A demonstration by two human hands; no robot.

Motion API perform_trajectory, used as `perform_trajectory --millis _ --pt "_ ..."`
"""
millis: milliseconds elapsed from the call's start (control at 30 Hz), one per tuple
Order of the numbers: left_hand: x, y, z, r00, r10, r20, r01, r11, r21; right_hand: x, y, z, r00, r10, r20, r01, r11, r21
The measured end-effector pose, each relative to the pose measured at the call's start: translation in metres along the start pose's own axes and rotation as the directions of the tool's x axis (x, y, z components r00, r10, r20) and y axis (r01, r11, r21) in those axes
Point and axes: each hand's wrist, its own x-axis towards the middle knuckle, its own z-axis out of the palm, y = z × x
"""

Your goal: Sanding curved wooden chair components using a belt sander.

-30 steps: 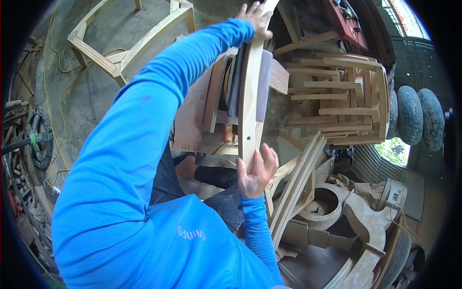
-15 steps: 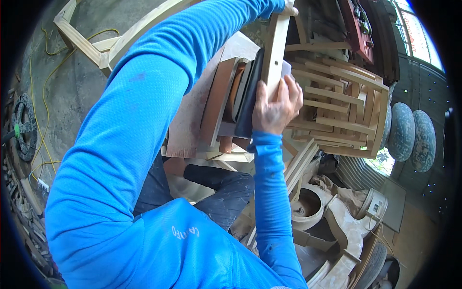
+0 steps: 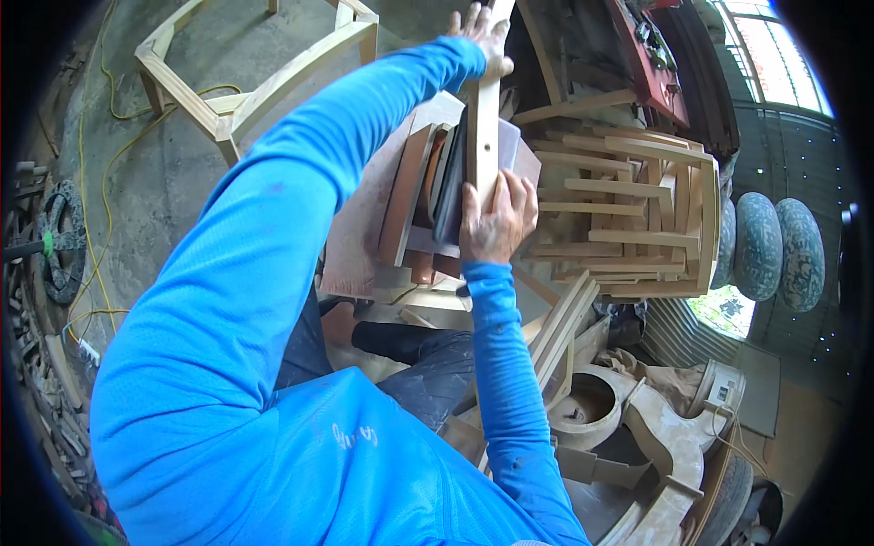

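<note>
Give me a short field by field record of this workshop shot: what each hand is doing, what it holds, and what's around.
Left hand: grips the far end of the wooden slat
Right hand: grips the slat's near end
Slat: long, pale, held above a bundle of boards
Right of hands: stacked wooden chair frames
Upper left: bare chair frame on the concrete floor, yellow cable beside it
Lower right: curved carved wooden parts
Clothing: blue long sleeves

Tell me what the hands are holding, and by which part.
Both hold one long wooden slat. The left hand has its grip on the far upper end; the right hand has its grip on the near lower end.
</note>
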Motion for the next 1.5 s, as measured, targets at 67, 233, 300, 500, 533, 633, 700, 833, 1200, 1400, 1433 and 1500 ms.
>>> perform_trajectory --millis 67,233,300,500,533,633,700,833,1200,1400,1433,1500 --pt "-0.041 0.014 0.008 1.0 0.022 -0.001 -0.022 1.0 0.011 -0.039 0.01 -0.023 0.999 -0.03 0.023 0.03 0.999 -0.04" --pt "-0.193 0.058 -0.011 0.984 0.106 0.141 -0.122 0.986 0.113 -0.164 0.02 -0.099 0.987 0.04 0.153 -0.038 0.999 -0.016" --pt "-0.258 0.074 -0.011 0.974 0.154 0.164 -0.174 0.978 0.112 -0.22 0.027 -0.131 0.961 0.107 0.256 -0.147 0.979 0.144" --pt "-0.434 0.102 -0.015 0.926 0.327 0.187 -0.334 0.943 0.005 -0.377 0.025 -0.228 0.757 0.299 0.581 -0.572 0.733 0.368" --pt "-0.455 0.106 -0.024 0.907 0.365 0.209 -0.367 0.93 -0.03 -0.396 0.023 -0.248 0.759 0.291 0.582 -0.544 0.774 0.323" --pt "-0.494 0.107 -0.038 0.858 0.441 0.265 -0.427 0.897 -0.112 -0.407 0.004 -0.306 0.725 0.31 0.614 -0.532 0.819 0.215" --pt "-0.498 0.106 -0.042 0.859 0.449 0.249 -0.423 0.893 -0.15 -0.397 -0.002 -0.33 0.731 0.316 0.605 -0.486 0.863 0.137" --pt "-0.463 0.103 -0.036 0.897 0.413 0.156 -0.37 0.897 -0.244 -0.335 -0.009 -0.322 0.731 0.297 0.614 -0.331 0.942 -0.061" --pt "-0.168 0.067 -0.029 0.954 0.167 0.248 -0.157 0.986 -0.057 -0.049 0.019 -0.125 0.84 0.212 0.5 -0.102 0.966 -0.238" --pt "-0.138 0.05 -0.026 0.961 0.16 0.225 -0.172 0.985 0.035 -0.008 -0.001 -0.098 0.862 0.233 0.451 -0.135 0.962 -0.238" --pt "-0.152 0.054 -0.023 0.959 0.195 0.207 -0.205 0.978 0.026 -0.022 0.005 -0.105 0.851 0.255 0.46 -0.169 0.961 -0.221" --pt "-0.193 0.062 -0.015 0.952 0.265 0.153 -0.272 0.962 0.026 -0.061 0.012 -0.126 0.832 0.27 0.485 -0.203 0.961 -0.187"
